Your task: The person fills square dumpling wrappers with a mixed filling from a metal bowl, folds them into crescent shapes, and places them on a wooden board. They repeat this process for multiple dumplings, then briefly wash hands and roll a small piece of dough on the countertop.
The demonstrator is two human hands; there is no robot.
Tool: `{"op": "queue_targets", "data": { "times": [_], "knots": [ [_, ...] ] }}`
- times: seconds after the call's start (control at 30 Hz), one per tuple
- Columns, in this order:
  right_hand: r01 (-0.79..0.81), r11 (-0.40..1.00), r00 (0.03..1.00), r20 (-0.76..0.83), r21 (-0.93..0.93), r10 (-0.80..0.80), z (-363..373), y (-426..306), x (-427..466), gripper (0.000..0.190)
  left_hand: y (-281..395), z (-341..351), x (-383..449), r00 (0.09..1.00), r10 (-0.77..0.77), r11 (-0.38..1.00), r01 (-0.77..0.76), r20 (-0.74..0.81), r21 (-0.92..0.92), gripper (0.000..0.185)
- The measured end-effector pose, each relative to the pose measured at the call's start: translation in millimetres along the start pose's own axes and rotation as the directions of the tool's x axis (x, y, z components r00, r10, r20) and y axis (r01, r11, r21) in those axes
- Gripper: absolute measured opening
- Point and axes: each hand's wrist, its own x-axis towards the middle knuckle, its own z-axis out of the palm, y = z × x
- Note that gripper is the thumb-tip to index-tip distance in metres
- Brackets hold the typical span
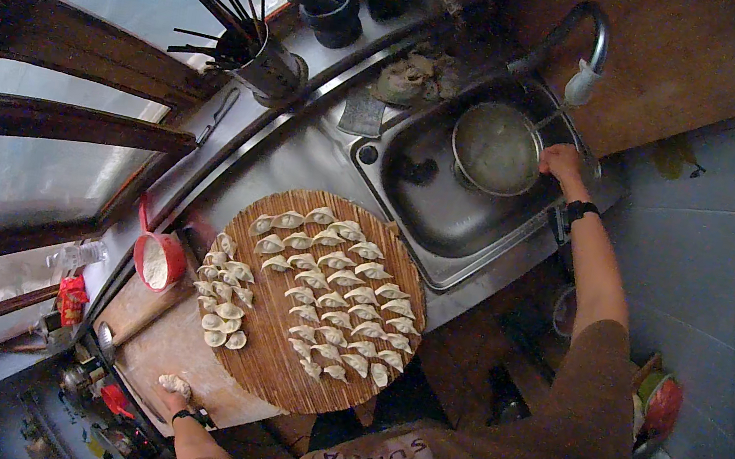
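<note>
At the sink my right hand [564, 166] grips the near edge of a round metal pot [457, 161], perhaps by a handle hidden under my fingers. Cloudy water [497, 146] fills the pot, and a thin stream runs towards it from the faucet [583, 83]. My left hand [174, 399] is low over a floury wooden board [142, 353]. A pale, dough-like mass [175, 384] covers its fingertips; whether it is held or stuck on is unclear. Between my hands, a round slatted mat [266, 335] carries many folded dumplings [336, 296], some clustered at its left edge.
The pot sits in a steel sink basin [439, 229]. A red scoop of flour [157, 262], a rolling pin [147, 318] and a ladle [106, 340] lie by the board. A chopstick holder [274, 69] and a mortar [335, 14] line the sill.
</note>
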Motion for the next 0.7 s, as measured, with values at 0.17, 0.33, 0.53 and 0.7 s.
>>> {"op": "queue_targets", "data": {
  "times": [0.17,0.33,0.53,0.7],
  "knots": [
    [-0.023,0.978,0.997,-0.076,-0.207,0.007,-12,-48,2,0.016,-9,-3,-5,0.946,0.264,0.748,-0.078,-0.189,0.659,0.028],
    [0.142,0.975,0.988,-0.038,-0.17,-0.151,-17,-77,6,0.012,-12,-5,1,0.928,0.336,0.719,-0.143,-0.159,0.68,0.032],
    [0.489,0.846,0.843,-0.136,-0.212,-0.521,-27,-134,-13,0.051,-32,-25,7,0.971,0.181,0.657,-0.003,-0.154,0.754,0.042],
    [0.531,0.479,0.795,0.214,-0.7,-0.568,-42,-187,-37,0.078,-49,-36,15,0.972,0.103,0.874,0.012,-0.21,0.486,0.043]
  ]
}}
